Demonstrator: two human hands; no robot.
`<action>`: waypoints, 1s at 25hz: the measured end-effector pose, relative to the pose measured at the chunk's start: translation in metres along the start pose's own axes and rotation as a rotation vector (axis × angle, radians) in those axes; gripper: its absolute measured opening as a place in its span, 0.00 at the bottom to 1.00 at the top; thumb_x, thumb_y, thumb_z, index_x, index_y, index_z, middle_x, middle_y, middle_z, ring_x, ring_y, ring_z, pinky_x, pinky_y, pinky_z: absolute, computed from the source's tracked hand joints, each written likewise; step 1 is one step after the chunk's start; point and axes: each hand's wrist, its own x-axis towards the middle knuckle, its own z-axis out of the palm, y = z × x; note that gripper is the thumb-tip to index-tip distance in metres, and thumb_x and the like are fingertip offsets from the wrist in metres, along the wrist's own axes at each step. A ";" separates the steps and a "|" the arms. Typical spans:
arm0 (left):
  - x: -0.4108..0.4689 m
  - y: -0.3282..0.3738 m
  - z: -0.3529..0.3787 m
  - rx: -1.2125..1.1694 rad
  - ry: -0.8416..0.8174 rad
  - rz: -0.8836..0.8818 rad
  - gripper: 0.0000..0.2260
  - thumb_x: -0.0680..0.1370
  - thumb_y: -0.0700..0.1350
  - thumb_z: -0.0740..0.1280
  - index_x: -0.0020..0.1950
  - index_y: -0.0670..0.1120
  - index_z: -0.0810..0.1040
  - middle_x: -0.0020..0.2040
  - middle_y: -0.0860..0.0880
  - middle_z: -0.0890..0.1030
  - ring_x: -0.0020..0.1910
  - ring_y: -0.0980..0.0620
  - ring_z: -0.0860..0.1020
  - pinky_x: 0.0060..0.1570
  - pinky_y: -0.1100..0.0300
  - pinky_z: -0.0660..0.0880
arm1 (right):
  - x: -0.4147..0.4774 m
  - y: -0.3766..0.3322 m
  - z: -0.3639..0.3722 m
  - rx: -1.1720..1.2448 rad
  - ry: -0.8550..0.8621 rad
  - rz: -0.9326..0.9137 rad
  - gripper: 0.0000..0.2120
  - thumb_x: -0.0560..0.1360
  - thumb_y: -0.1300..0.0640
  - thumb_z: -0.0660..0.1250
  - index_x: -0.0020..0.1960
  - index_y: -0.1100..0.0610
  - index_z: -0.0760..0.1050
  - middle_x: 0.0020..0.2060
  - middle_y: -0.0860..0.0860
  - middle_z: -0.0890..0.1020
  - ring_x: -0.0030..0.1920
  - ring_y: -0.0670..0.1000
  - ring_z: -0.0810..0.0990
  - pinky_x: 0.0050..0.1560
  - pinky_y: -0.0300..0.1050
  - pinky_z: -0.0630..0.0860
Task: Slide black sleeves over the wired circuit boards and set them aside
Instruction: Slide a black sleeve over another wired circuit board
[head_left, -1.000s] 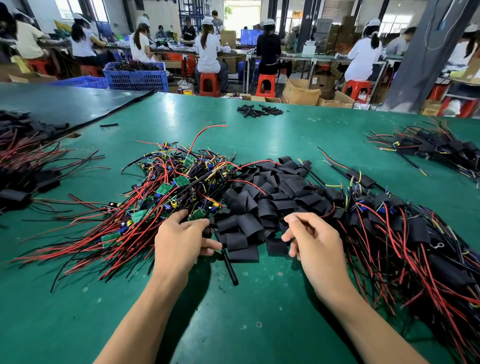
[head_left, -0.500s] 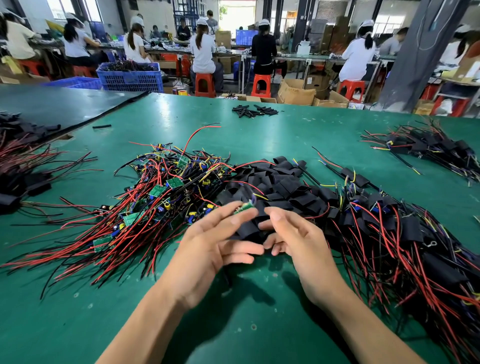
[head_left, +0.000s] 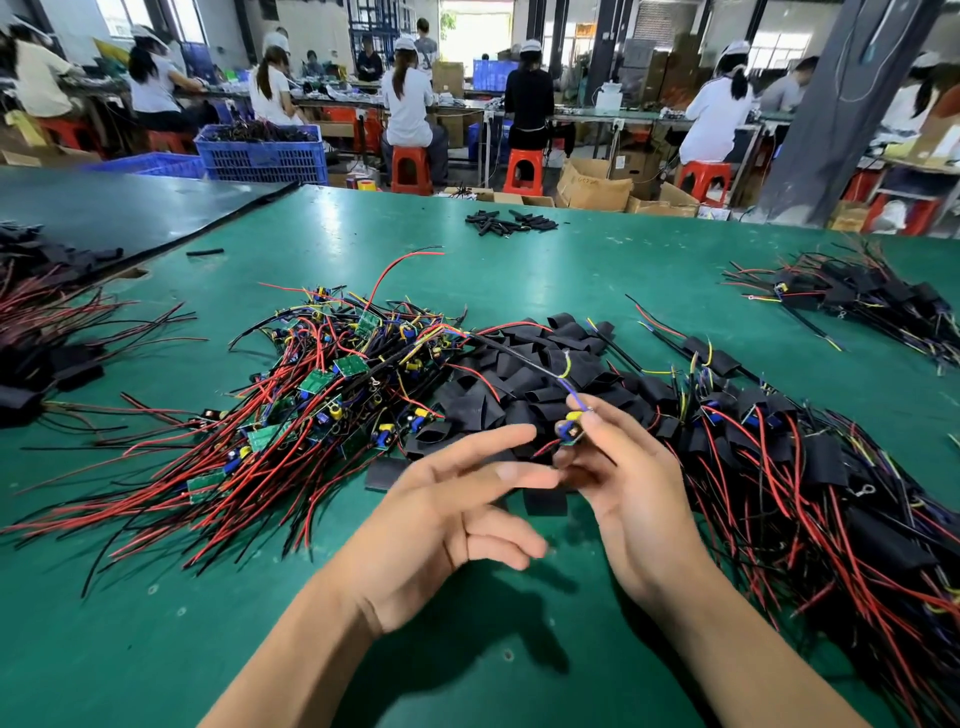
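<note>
Wired circuit board (head_left: 570, 435), small and green with yellow and blue parts, is pinched between the thumb and forefinger of the right hand (head_left: 631, 499), raised above the green tabletop (head_left: 467, 649). Its thin leads trail up and away to the left. That hand's palm faces left, with its other fingers curled. The left hand (head_left: 452, 506) hovers just beside it, blurred, fingers stretched loosely toward the board and gripping nothing. Behind both lies a heap of flat black sleeves (head_left: 519, 384), with a tangle of bare boards on red and black wires (head_left: 311, 395) to its left and a mound of sleeved boards (head_left: 789, 467) to its right. Farther off, workers sit on orange stools (head_left: 410, 169).
</note>
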 end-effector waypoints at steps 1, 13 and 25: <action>-0.001 0.004 -0.002 -0.037 0.028 0.005 0.12 0.73 0.44 0.71 0.56 0.46 0.85 0.46 0.45 0.85 0.26 0.49 0.81 0.26 0.61 0.77 | 0.002 -0.003 -0.001 0.059 0.012 -0.005 0.09 0.78 0.63 0.65 0.53 0.57 0.82 0.39 0.54 0.83 0.31 0.49 0.79 0.35 0.40 0.78; 0.009 -0.002 -0.017 0.055 0.341 0.009 0.10 0.70 0.47 0.73 0.49 0.45 0.84 0.35 0.51 0.76 0.21 0.57 0.62 0.20 0.66 0.57 | 0.001 -0.009 -0.006 0.356 -0.160 0.331 0.13 0.78 0.57 0.62 0.57 0.63 0.80 0.37 0.53 0.75 0.27 0.47 0.66 0.30 0.39 0.65; 0.006 -0.008 -0.005 0.335 0.166 0.066 0.14 0.73 0.52 0.74 0.55 0.47 0.85 0.36 0.48 0.76 0.23 0.52 0.69 0.23 0.64 0.63 | -0.008 0.001 0.004 0.089 -0.470 0.631 0.15 0.78 0.48 0.63 0.49 0.58 0.82 0.30 0.51 0.74 0.18 0.44 0.62 0.20 0.36 0.62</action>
